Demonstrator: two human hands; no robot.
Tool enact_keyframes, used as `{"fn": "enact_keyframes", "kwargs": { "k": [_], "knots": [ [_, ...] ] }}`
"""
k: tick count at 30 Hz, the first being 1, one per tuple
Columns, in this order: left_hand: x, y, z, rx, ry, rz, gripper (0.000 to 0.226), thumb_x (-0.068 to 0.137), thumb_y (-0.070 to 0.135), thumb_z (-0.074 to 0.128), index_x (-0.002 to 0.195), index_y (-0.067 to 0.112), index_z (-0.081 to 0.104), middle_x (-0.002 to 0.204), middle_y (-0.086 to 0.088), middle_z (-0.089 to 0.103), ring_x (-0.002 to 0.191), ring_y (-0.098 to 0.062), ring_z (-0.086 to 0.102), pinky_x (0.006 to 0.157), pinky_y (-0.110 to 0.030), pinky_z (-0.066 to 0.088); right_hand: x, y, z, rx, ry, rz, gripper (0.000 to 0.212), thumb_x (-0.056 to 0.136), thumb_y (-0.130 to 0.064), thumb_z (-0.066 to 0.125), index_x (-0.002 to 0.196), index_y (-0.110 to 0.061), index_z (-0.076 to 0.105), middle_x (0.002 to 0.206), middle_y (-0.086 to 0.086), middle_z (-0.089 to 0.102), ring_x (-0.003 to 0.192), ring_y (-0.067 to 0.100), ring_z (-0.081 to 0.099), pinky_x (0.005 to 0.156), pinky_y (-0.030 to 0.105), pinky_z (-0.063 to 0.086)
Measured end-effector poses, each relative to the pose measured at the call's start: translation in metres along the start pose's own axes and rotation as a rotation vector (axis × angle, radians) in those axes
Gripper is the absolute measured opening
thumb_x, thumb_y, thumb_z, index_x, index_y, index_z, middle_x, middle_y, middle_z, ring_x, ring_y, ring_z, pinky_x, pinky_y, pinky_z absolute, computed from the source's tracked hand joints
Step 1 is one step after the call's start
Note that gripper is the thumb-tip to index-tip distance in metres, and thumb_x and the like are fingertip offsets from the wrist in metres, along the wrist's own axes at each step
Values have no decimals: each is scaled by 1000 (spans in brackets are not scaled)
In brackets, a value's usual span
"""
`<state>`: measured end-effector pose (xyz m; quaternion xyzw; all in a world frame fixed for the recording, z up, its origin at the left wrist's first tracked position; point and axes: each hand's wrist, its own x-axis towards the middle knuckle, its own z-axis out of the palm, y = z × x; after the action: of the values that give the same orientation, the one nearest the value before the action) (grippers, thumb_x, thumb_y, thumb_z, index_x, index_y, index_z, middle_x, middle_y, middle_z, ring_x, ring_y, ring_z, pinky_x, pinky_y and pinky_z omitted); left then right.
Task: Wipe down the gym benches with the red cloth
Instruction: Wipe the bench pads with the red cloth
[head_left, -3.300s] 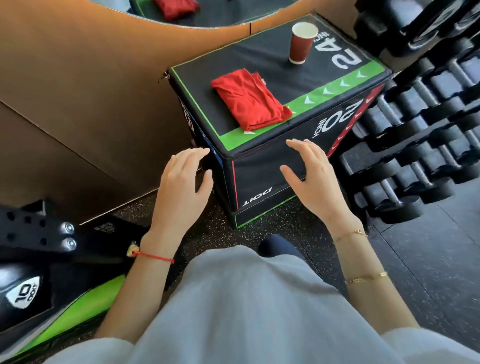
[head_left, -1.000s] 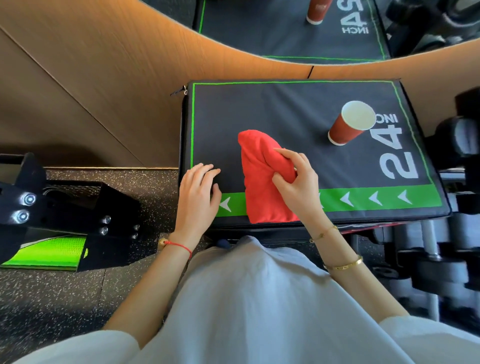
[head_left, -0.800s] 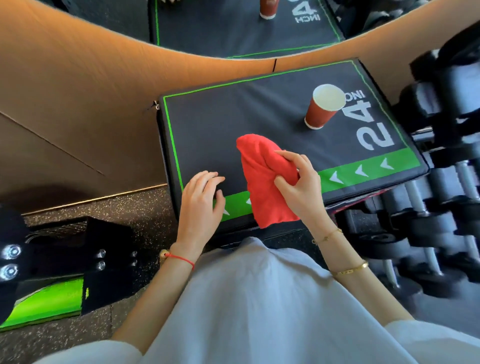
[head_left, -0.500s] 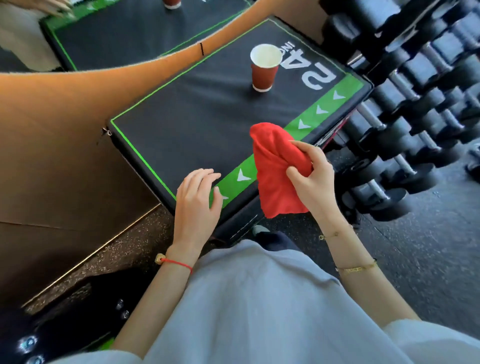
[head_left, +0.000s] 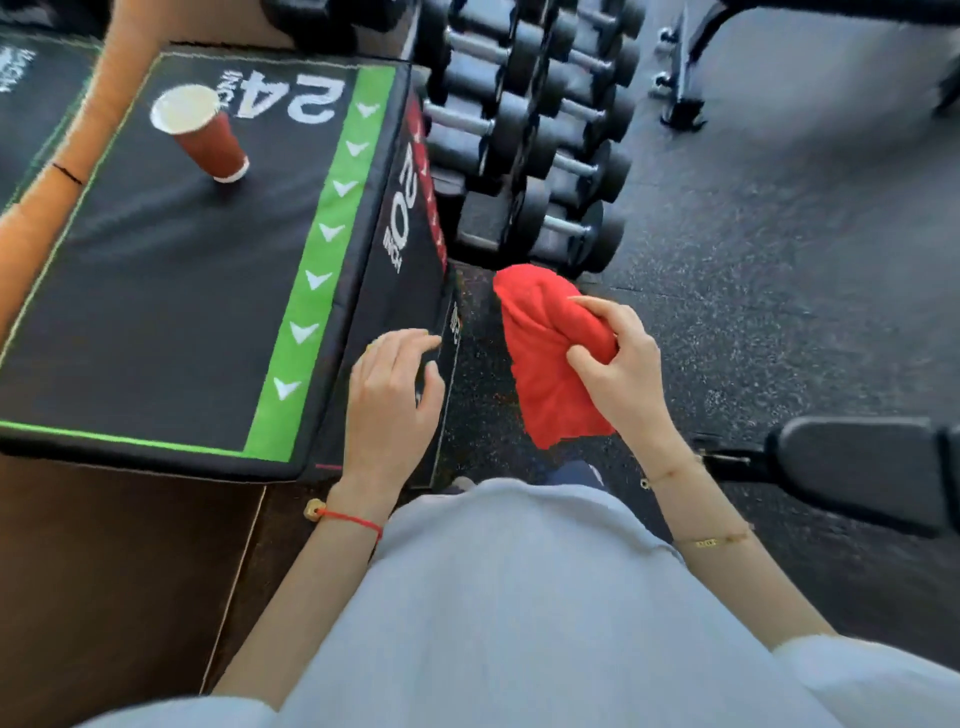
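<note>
The red cloth (head_left: 553, 358) hangs at frame centre, over the floor (head_left: 753, 249), bunched in the right hand (head_left: 621, 369), whose grip pinches it between thumb and fingers. The left hand (head_left: 389, 400), loosely curled, holds nothing. The padded bench (head_left: 857, 473) shows at the right edge; spreading the cloth flat before wiping would likely cover more. Half a second earlier, the cloth hung beside the plyo box (head_left: 171, 270), now at upper left.

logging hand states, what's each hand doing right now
Left hand: open, fingers relaxed, holding nothing.
Right hand: closed around the red cloth.
</note>
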<state>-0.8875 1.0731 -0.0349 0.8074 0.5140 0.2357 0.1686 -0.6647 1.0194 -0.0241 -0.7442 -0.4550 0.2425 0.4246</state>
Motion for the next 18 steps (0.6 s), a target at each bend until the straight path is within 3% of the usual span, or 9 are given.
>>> {"fn": "enact_keyframes", "kwargs": {
  "k": [9, 18],
  "knots": [
    [-20, 111, 67, -74, -137, 239, 25, 95, 11, 54, 116, 13, 66, 121, -3, 65, 118, -19, 56, 105, -35, 43, -76, 78, -119, -8, 249, 175, 48, 72, 1, 62, 116, -18, 65, 111, -3, 62, 102, 4, 55, 92, 6, 36],
    [-94, 252, 153, -182, -197, 310, 25, 93, 8, 54, 114, 8, 66, 117, -6, 66, 114, -24, 58, 102, -42, 46, -156, 163, -270, -39, 347, 265, 48, 72, 4, 61, 117, -13, 65, 116, 0, 63, 109, 9, 56, 99, 15, 38]
  ]
}}
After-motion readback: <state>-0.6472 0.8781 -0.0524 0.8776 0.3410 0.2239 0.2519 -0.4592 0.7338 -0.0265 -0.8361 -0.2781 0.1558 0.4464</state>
